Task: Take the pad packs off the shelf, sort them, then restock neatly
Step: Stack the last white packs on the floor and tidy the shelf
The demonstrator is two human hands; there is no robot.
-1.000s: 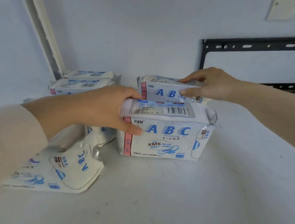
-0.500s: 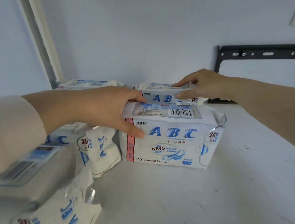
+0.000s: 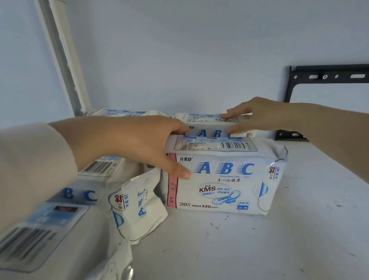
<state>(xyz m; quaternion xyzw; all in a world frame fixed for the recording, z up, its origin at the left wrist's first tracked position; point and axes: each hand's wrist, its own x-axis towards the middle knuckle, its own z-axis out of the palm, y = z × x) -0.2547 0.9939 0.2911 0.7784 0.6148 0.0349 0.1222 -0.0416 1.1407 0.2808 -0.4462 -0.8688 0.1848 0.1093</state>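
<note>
The front ABC pad pack [image 3: 222,181] is stood upright on the white shelf [image 3: 275,243]. It is clasped at its upper left corner by the left hand [image 3: 135,143], thumb on the face, fingers over the top. The rear pad pack [image 3: 204,125], directly behind, is pinched in the grip of the right hand [image 3: 259,116]. Loose packs [image 3: 138,207] are heaped at the left, and a black bracket [image 3: 328,76] is fixed to the wall behind.

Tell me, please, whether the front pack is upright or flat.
Upright: the front pack stands on its edge, ABC face forward, barcode on top.
</note>
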